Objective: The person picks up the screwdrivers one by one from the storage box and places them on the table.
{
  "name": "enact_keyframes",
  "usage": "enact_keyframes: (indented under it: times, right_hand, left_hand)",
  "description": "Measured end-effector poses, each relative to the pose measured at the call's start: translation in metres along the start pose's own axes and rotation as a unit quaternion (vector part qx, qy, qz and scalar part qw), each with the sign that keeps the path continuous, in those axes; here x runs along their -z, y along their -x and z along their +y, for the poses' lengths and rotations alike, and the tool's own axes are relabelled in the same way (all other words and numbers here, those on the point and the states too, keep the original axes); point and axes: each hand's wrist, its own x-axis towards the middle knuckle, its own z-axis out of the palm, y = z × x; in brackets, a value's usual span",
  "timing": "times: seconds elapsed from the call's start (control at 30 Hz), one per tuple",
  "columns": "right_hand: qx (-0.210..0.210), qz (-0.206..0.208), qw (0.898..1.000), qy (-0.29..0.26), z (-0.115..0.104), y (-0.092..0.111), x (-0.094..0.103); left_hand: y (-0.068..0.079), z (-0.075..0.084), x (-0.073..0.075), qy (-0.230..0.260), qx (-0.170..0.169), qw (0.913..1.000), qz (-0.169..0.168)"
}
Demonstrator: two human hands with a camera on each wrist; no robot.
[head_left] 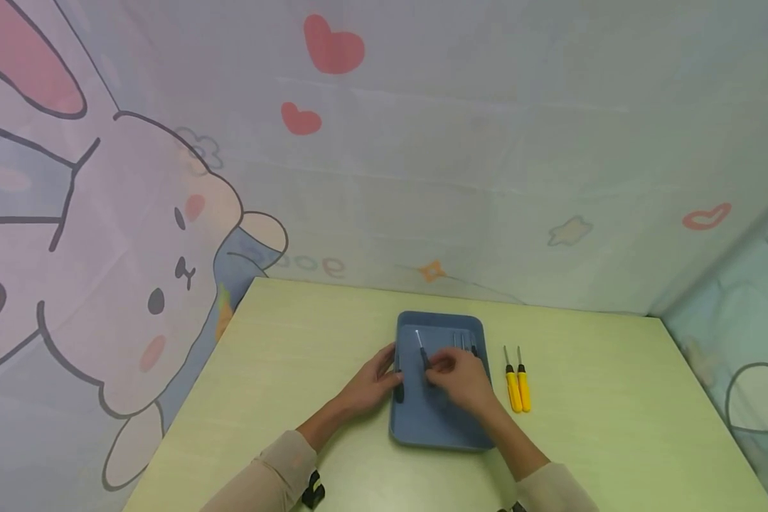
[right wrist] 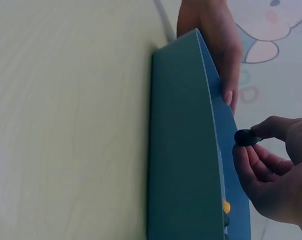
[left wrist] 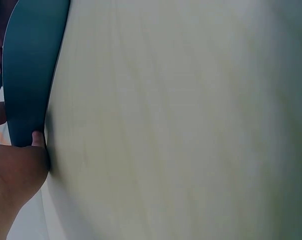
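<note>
Right hand point(head_left: 462, 380) pinches screwdriver point(head_left: 424, 356) by handle over tray point(head_left: 422, 428); shaft towards tray's far end; left hand point(head_left: 366, 387) grips tray's left wall

Right hand point(head_left: 462, 380) in fingertip pinch

Tray point(head_left: 422, 427) on table point(head_left: 601, 412), screwdrivers point(head_left: 513, 391) to its right

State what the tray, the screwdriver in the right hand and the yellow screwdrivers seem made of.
Tray: likely matte plastic, evenly blue with rounded corners.
Held screwdriver: shaft probably metal, gleaming pale; dark handle perhaps plastic or rubber, finish unclear.
Yellow screwdrivers: handles look like smooth plastic, solidly bright; thin grey shafts suggest metal.
</note>
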Motion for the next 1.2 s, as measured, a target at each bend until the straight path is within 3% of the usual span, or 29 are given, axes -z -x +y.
enact_keyframes:
  times: [0.6,1.2]
  right_hand:
    - [0.005,-0.012,0.998,-0.06,0.005,0.012,0.031]
    - [0.003,-0.015,0.997,-0.07,0.02,0.017,0.062]
  left_hand:
    - [0.0,-0.002,0.001,-0.011,-0.005,0.9999,-0.007]
    - [0.0,-0.001,0.002,-0.008,-0.002,0.9999,-0.01]
